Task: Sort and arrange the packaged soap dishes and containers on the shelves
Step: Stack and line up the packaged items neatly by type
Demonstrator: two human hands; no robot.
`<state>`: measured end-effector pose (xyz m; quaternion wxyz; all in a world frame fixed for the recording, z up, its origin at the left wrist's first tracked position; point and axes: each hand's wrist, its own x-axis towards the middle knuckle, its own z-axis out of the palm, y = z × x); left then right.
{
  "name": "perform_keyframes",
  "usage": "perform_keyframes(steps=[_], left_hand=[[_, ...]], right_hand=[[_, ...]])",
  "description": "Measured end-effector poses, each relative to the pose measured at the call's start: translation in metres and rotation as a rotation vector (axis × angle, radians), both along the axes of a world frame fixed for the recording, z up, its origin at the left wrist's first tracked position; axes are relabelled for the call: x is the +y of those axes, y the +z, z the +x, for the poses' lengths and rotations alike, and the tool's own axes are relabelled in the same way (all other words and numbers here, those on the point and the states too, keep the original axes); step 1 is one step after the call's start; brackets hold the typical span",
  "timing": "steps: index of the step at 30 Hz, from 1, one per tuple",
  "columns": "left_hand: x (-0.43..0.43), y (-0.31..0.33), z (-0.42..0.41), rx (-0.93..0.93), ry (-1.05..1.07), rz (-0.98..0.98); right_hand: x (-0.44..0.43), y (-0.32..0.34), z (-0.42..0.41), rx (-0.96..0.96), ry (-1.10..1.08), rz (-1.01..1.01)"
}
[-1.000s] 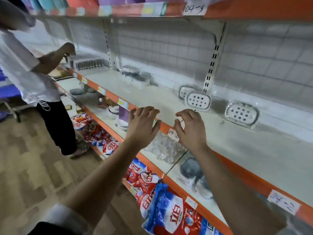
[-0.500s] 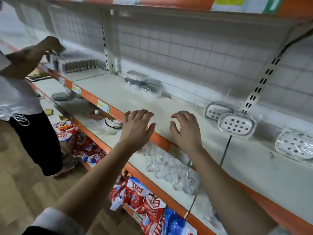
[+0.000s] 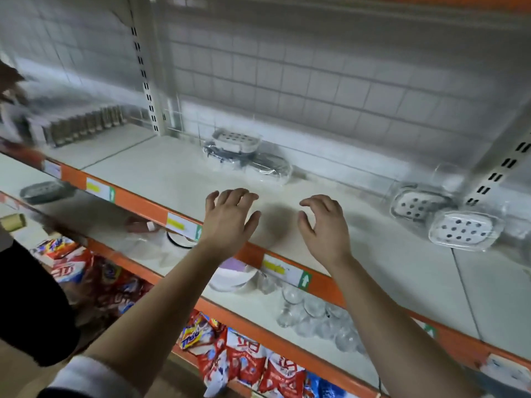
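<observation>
Hovering both hands above the shelf (image 3: 161, 170), holding nothing.
My left hand (image 3: 230, 222) has its fingers spread apart; my right hand (image 3: 324, 228) has them loosely curled and apart. Stacked soap dishes (image 3: 238, 138) sit at the back; front soap dish (image 3: 462, 229) and rear soap dish (image 3: 413, 206) lie well right.

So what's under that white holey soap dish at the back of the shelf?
The white soap dish sits on a pile of clear-wrapped packages with dark shapes inside. The wrapping and blur hide what they are, and the dish covers the pile's top.
</observation>
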<state>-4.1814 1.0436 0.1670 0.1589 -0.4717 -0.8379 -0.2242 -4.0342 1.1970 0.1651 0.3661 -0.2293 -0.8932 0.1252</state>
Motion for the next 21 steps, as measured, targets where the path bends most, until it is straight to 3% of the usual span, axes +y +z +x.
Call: perform_keyframes(steps=[11,17,21], left_hand=[[0.026,0.004,-0.114,-0.032,-0.065,0.044],[0.042,0.004,-0.170,0.001,-0.112,0.115],[0.059,0.009,-0.209,0.034,-0.210,0.095]], right_hand=[[0.035,-0.003,-0.117,-0.087,-0.009,-0.055],[0.049,-0.012,-0.160,-0.324,-0.076,-0.107],[0.046,-0.020,-0.174,-0.333,-0.177,-0.123]])
